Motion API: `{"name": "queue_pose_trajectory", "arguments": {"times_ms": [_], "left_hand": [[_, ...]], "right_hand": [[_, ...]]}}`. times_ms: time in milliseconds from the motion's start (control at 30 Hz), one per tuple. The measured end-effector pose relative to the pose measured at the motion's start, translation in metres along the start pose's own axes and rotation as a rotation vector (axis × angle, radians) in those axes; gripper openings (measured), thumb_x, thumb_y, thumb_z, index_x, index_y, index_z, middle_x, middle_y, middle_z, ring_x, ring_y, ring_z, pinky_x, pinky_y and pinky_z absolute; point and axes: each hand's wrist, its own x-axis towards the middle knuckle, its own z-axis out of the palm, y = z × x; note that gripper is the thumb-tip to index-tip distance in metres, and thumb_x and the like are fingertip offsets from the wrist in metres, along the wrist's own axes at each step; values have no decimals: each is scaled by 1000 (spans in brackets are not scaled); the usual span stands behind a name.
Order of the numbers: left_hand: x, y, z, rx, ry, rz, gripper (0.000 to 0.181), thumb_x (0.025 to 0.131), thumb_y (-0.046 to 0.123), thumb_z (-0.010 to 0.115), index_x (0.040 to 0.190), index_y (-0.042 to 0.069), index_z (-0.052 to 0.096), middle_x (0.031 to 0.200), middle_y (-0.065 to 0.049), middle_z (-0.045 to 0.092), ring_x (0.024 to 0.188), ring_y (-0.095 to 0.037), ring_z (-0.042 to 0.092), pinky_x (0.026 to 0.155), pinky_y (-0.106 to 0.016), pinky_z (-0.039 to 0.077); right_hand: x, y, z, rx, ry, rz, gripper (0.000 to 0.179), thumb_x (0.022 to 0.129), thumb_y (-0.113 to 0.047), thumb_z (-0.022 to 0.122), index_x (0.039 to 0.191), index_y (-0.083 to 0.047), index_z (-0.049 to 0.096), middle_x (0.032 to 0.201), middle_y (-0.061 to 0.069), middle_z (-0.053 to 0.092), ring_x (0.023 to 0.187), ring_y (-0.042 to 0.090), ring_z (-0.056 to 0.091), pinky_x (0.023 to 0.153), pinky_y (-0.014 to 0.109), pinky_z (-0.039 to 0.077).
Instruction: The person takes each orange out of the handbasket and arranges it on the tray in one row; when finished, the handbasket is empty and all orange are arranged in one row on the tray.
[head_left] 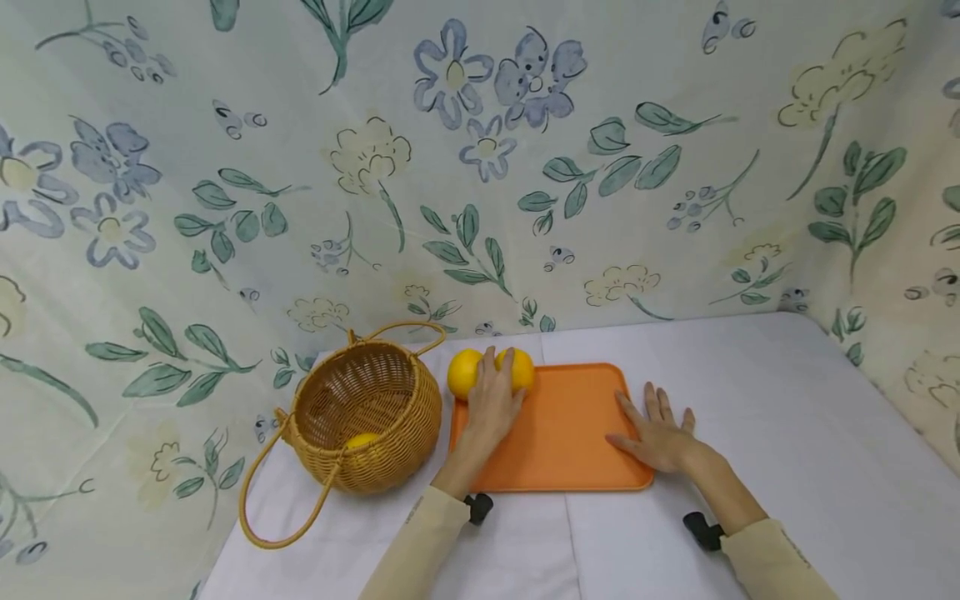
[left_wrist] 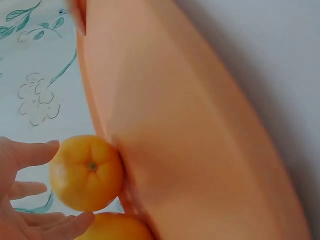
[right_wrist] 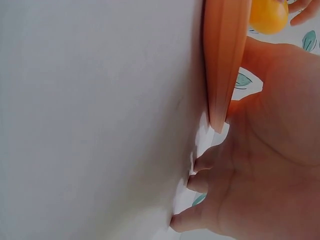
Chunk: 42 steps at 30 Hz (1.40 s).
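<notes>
Two oranges, one on the left (head_left: 463, 373) and one on the right (head_left: 522, 369), sit side by side at the back left corner of an orange tray (head_left: 573, 433). My left hand (head_left: 491, 400) reaches over them. In the left wrist view its thumb and a finger lie on either side of one orange (left_wrist: 86, 172), fingers loosely extended; firm contact cannot be made out. My right hand (head_left: 663, 437) is spread at the tray's right edge, thumb and index finger over the rim. Its other fingers touch the white cloth, as the right wrist view shows.
Left of the tray stands a round wicker basket (head_left: 405, 454) with a yellow-orange fruit (head_left: 362, 440) inside. One basket handle (head_left: 251, 500) hangs out toward the front left. A floral curtain (head_left: 480, 217) rises behind the white-covered table (head_left: 750, 400).
</notes>
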Motion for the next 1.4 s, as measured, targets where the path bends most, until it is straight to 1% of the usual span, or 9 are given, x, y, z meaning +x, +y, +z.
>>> {"name": "queue_pose_trajectory", "arguments": {"times_ms": [200,433,600,767,900,1033,1133,1267,1400], "left_hand": [[1,-5,-29,-118,-43,20,63,94,24,78,150,12,52,160,-21,38,141,-37,47,94,-53,59],[5,-11,-82,-296,-89,82,51,97,26,74,143,8,60,158,-22,43,144,-43,45,106,-65,48],[13,-17,-127,-427,-165,125,46,99,26,71,142,11,62,157,-16,48,145,-38,46,114,-58,45],[26,-31,-171,-529,-264,142,41,102,28,67,143,21,62,152,-6,56,138,-34,53,105,-55,53],[42,-52,-195,-537,-374,193,36,103,27,65,138,16,66,143,-7,63,133,-32,58,108,-55,51],[58,-84,-209,-493,-566,266,29,104,24,63,130,14,71,135,-6,69,128,-27,63,111,-52,50],[64,-111,-215,-489,-701,250,29,104,24,63,130,15,70,135,-4,70,127,-28,63,112,-54,49],[65,-146,-217,-519,-766,189,32,105,27,61,132,12,69,135,-5,70,127,-33,63,113,-56,47],[65,-176,-213,-572,-798,203,36,106,24,58,138,6,65,138,-13,68,131,-37,62,112,-49,50]], "right_hand": [[-1,1,-3,18,4,-1,97,97,-71,51,164,-8,21,164,41,-11,151,62,-12,108,86,-15],[7,13,6,-15,24,-1,107,91,-85,41,165,-11,18,165,41,-10,152,62,-10,108,87,-13],[0,5,-1,-8,10,9,98,97,-72,49,165,-8,20,164,43,-9,151,63,-9,107,88,-12],[-5,-3,-6,-38,2,32,89,101,-57,55,164,-4,19,163,44,-8,150,64,-8,109,88,-8],[-6,-2,-6,1,12,22,91,100,-59,56,163,-3,21,163,43,-8,150,63,-8,109,87,-11],[-5,1,-4,16,12,8,92,99,-61,55,163,-3,22,163,43,-9,150,63,-9,108,86,-13],[-7,-4,-6,-2,3,8,90,100,-58,55,163,-4,21,163,43,-9,150,64,-9,108,87,-11],[-8,-11,-8,-19,-7,10,87,102,-53,56,163,-3,21,163,44,-8,150,64,-7,108,89,-7],[-7,-14,-8,-23,-9,9,86,102,-52,56,163,-3,21,163,44,-8,150,64,-7,108,89,-6]]}}
